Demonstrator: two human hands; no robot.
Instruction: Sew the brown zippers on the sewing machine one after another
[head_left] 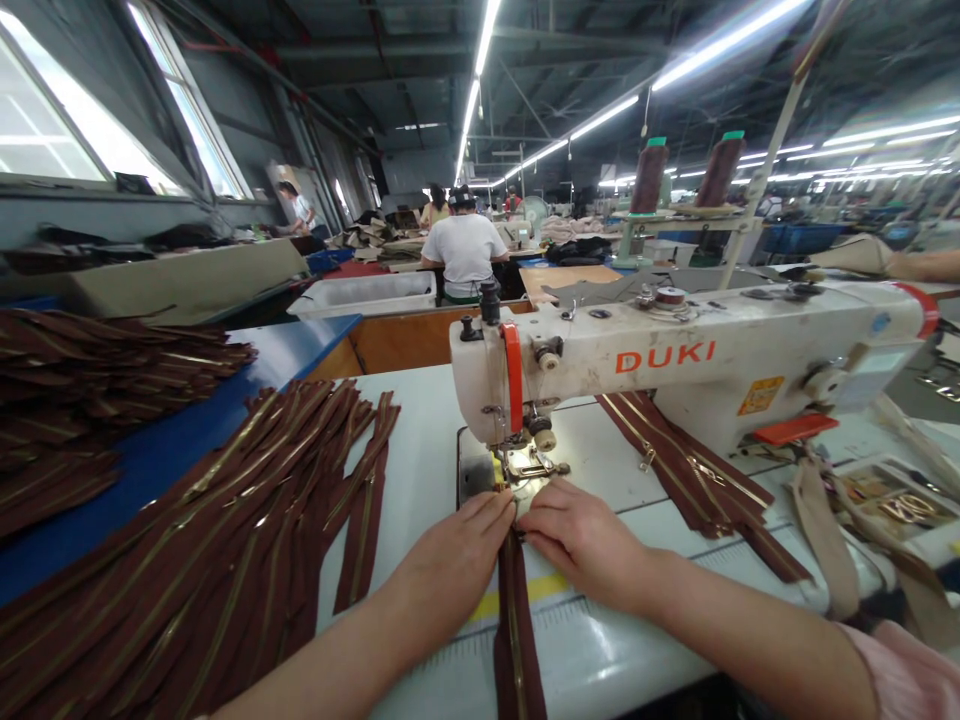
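A maroon zipper [517, 630] with brass-coloured teeth runs from the table's front edge up to the needle area of a white sewing machine [585, 350]. On its left side lies my left hand [465, 545], fingers together and pressed on the zipper's upper end just before the presser foot [504, 470]. My right hand [577, 540] is closed, with bent fingertips gripping the zipper's edge from the right. The fingertips of both hands nearly meet, and they partly hide the zipper's end. A lit metal plate [536, 470] shows behind them.
Many maroon zippers [247, 540] spread over the table's left side, with another pile [90, 400] on a blue surface. More zippers [690, 470] lie under the machine arm. A tray of metal parts [900, 505] stands at right, thread cones [649, 175] behind. A person [465, 245] sits ahead.
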